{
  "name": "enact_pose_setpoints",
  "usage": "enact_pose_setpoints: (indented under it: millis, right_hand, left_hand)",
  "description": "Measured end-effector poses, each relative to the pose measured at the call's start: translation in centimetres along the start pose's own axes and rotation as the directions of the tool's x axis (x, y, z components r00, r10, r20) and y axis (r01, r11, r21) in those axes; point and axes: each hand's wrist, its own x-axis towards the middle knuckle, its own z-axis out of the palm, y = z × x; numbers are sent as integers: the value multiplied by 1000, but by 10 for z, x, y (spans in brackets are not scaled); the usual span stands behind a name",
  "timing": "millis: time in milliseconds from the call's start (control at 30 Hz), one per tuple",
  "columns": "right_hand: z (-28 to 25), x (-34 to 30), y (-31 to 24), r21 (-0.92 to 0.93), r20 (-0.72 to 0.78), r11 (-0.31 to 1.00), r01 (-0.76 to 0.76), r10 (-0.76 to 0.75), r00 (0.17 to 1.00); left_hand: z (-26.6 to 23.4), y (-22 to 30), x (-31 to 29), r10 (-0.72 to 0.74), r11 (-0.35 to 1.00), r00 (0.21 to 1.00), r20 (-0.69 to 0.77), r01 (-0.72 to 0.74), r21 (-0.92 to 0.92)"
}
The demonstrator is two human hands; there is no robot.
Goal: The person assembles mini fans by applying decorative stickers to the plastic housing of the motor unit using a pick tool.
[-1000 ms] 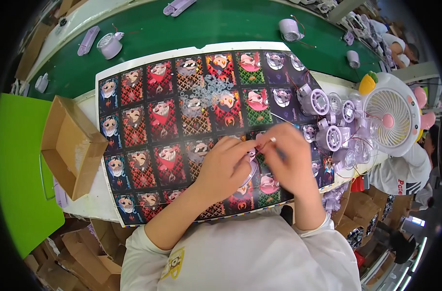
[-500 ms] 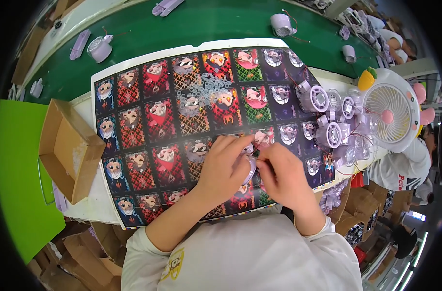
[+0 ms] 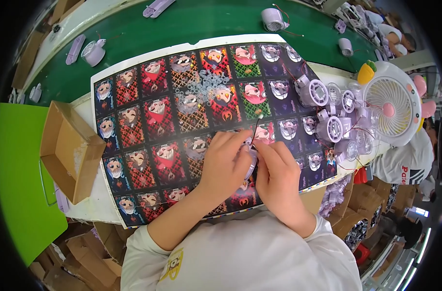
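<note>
Lilac fan part (image 3: pixel 251 160) pinched by both left hand (image 3: pixel 225 162) and right hand (image 3: pixel 278 177); fan housings (image 3: pixel 327 116) crowd right.

In front of me a big printed sheet (image 3: pixel 153 121) with rows of cartoon pictures covers the table (image 3: pixel 221 22), whose top is green behind it. At my left stands an open cardboard box (image 3: pixel 68 150), and a little heap of clear rings (image 3: pixel 201 87) lies on the sheet. At my right I see a white fan (image 3: pixel 393 104) with pink parts, and just beside it a group of lilac fan housings (image 3: pixel 330 114).
</note>
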Motion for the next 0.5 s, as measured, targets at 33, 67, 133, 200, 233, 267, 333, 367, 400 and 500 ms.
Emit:
enact_pose_setpoints:
  millis: [33,67,133,200,233,267,333,367,400,500]
  right_hand:
    - [1,0,1,-2,-1,1000,-3,3,1000]
    - [3,2,2,-8,-23,1000,25,-25,999]
    - [2,6,6,-17,-47,998,53,-54,997]
    - [-7,13,14,-42,81,993,107,-103,991]
    - [-15,21,16,-42,79,993,108,-105,991]
    - [-23,31,18,-69,247,980,189,-166,955]
    - [-35,55,17,-68,444,946,317,-256,859]
    - [-36,64,24,18,459,951,309,-282,843]
    - [-36,71,31,108,472,948,300,-315,823]
    - [-38,71,44,-50,469,974,220,-172,866]
  left_hand:
    - [0,0,0,0,1000,1000,-4,0,13]
    - [1,1,1,2,1000,1000,-3,-2,12]
    - [2,2,2,-7,1000,1000,-1,7,14]
    - [2,-1,2,20,1000,1000,-8,-19,21]
    - [3,-2,2,48,999,999,-12,-48,23]
    - [0,-3,1,46,998,999,-17,-45,31]
    - [-2,-1,1,10,1000,999,30,-11,8]
    - [-2,-1,2,17,1000,999,34,-17,5]
    - [-2,-1,3,22,999,999,27,-23,23]
    - [-7,-1,-1,-17,1000,1000,12,17,19]
